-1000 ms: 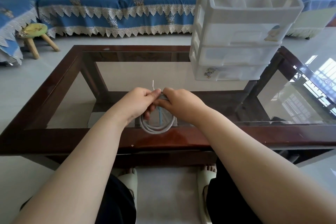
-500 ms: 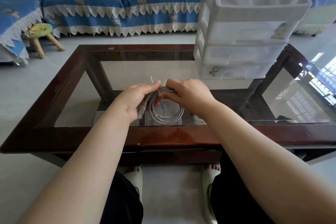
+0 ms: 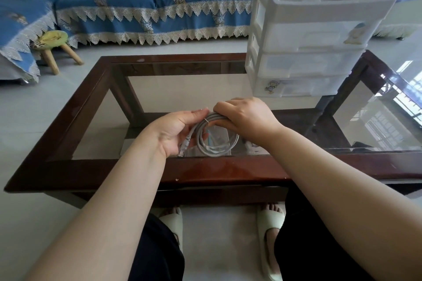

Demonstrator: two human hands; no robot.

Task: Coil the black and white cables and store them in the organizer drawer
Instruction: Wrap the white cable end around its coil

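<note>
A white cable is wound into a round coil and hangs over the near part of the glass table. My right hand grips the top of the coil, fingers curled over the strands. My left hand lies palm up beside it, fingertips touching the coil's top, with the cable's clear plug end resting against the palm. The white organizer, three drawers all closed and a divided tray on top, stands at the table's far right. No black cable is in view.
The table has a dark wooden frame around the glass. A blue sofa with a lace-edged cover runs along the back, with a small wooden stool at the left. My feet in pale slippers are under the near edge.
The coil has turned to face up and hangs wider. My left hand has loosened and rolled palm up, while my right hand keeps its grip on the top.
</note>
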